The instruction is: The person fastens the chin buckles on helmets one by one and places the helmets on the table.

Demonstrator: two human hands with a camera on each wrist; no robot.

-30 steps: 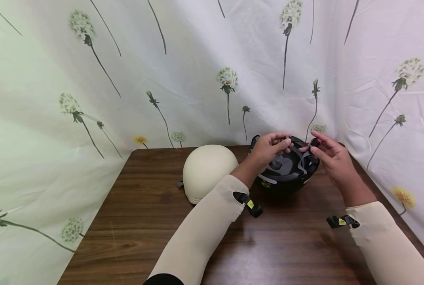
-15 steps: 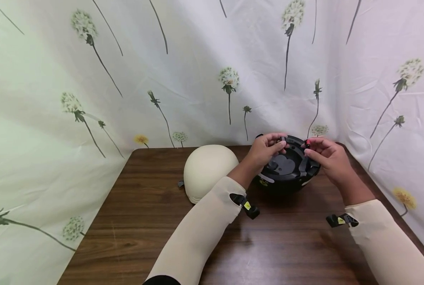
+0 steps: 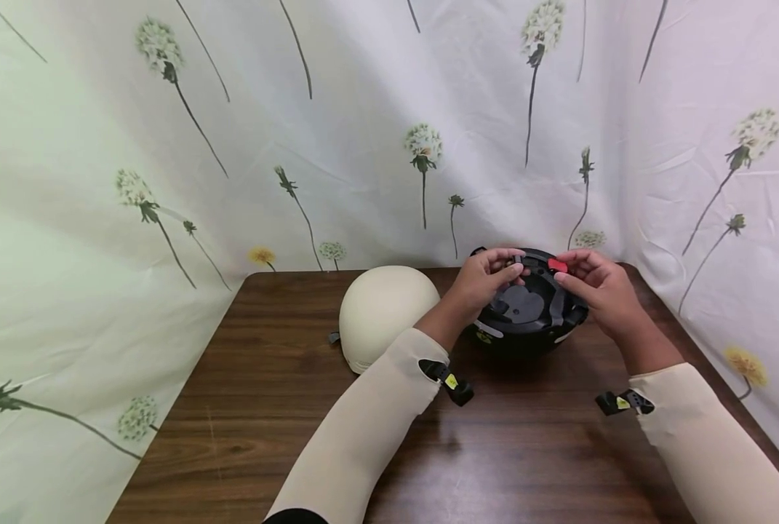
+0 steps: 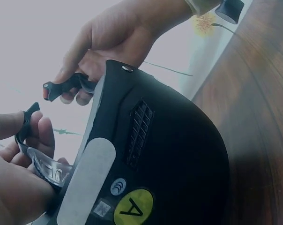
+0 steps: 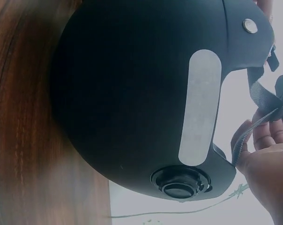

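Note:
A black helmet [image 3: 520, 342] lies upside down on the wooden table, its padded inside facing up. My left hand [image 3: 481, 284] pinches the dark end piece [image 4: 29, 115] of one chin strap above the rim. My right hand [image 3: 601, 287] pinches the other strap's buckle [image 3: 557, 266], whose red part faces up. In the left wrist view a small gap separates the end piece from the buckle. Grey webbing [image 5: 263, 93] runs from the helmet's edge to my right fingers in the right wrist view.
A cream helmet [image 3: 385, 316] sits dome up left of the black one, with a small grey tab at its side. The brown table [image 3: 265, 415] ends at a white curtain [image 3: 363, 145] printed with dandelions, behind and at both sides.
Both hands have come slightly closer together over the black helmet. The buckle in my right hand has turned so its red part now shows plainly. The cream helmet stays put.

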